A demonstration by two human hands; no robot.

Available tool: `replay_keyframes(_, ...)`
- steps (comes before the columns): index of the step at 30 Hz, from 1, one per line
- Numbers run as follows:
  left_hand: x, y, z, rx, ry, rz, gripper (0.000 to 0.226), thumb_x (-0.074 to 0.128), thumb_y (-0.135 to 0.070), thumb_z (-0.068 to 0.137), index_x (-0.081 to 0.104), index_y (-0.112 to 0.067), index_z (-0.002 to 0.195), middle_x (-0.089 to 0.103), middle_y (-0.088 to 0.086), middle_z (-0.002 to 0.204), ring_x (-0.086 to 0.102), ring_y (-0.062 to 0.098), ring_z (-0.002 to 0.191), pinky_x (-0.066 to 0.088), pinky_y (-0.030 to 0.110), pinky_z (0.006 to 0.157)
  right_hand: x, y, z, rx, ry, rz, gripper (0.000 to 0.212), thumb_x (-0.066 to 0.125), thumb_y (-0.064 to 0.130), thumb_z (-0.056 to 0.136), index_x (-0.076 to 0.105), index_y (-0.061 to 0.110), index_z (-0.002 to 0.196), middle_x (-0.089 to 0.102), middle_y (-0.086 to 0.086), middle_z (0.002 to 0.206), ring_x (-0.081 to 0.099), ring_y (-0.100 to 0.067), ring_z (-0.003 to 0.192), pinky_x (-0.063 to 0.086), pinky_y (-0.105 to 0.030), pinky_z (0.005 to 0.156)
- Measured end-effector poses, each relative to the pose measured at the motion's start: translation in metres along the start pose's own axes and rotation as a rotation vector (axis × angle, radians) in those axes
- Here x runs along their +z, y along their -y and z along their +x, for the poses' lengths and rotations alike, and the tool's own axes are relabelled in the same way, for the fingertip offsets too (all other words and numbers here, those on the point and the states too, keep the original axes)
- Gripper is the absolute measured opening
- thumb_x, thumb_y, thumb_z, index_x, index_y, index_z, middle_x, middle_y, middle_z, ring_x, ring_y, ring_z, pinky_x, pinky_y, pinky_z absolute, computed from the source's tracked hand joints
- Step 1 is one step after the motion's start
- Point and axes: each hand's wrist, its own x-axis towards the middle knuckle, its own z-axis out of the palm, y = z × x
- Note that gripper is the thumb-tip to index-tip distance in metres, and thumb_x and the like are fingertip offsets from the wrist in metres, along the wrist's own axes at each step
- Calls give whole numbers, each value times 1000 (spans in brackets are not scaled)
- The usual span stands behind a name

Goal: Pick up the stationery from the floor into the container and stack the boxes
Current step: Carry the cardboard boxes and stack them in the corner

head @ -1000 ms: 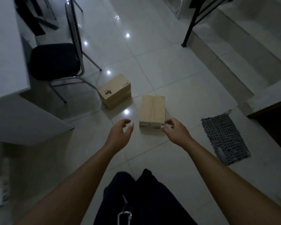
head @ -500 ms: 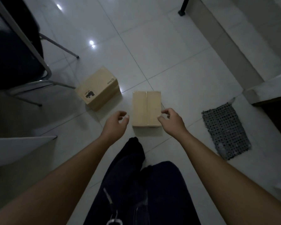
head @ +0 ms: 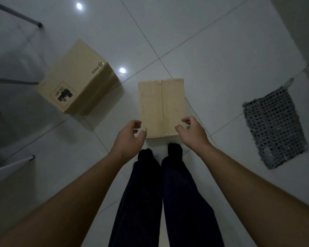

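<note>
A plain cardboard box with a centre seam lies on the white tiled floor right in front of my feet. A second cardboard box, printed with a black label and a logo, sits to its left, turned at an angle. My left hand hovers at the plain box's near left corner, fingers curled and apart, holding nothing. Over the near right corner my right hand is likewise open, just above the box. No stationery or container shows.
A grey perforated mat lies on the floor at the right. Chair legs cross the upper left. A white table corner juts in at the left. My dark trouser legs stand below the box.
The view has tilted down and closed in on the floor. Both hands have come nearer to the plain box's near corners, and my feet now stand right behind it.
</note>
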Motion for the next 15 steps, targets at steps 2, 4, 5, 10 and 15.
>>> replay_keyframes(2, 24, 18, 31, -21, 0, -13, 47, 52, -39, 94, 44, -20, 136, 52, -4, 135, 50, 8, 112, 42, 27, 90, 18, -20, 35, 14, 3, 5, 41, 58, 36, 88, 47, 20, 124, 53, -2, 126, 46, -11, 94, 35, -25, 78)
replay_keyframes(4, 49, 40, 61, -52, 9, -23, 49, 52, -39, 94, 43, -20, 137, 50, -3, 138, 50, 10, 115, 43, 29, 92, 36, -41, 70, 31, -3, 0, 45, 59, 36, 87, 44, 20, 126, 51, -4, 128, 47, -13, 96, 34, -25, 78)
replay_keyframes(5, 60, 51, 74, -76, 9, -25, 50, 52, -39, 93, 42, -20, 139, 49, -2, 140, 50, 11, 117, 44, 30, 95, 43, -51, 85, 37, -15, -14, 48, 60, 36, 86, 43, 19, 128, 49, -5, 131, 49, -16, 101, 34, -24, 80)
replay_keyframes(10, 112, 102, 127, -261, 8, -68, 63, 56, -36, 92, 31, -13, 146, 39, 7, 148, 45, 17, 125, 35, 23, 96, 69, -111, 145, 127, -125, -67, 73, 70, 39, 80, 31, 12, 137, 37, -12, 142, 48, -26, 117, 33, -24, 83)
replay_keyframes(15, 138, 128, 157, -422, 41, -157, 69, 59, -34, 90, 26, -6, 144, 42, 9, 144, 43, 12, 110, 31, 22, 88, 71, -153, 171, 289, 46, -90, 95, 67, 49, 80, 13, 11, 148, 35, -14, 149, 42, -31, 131, 34, -37, 104)
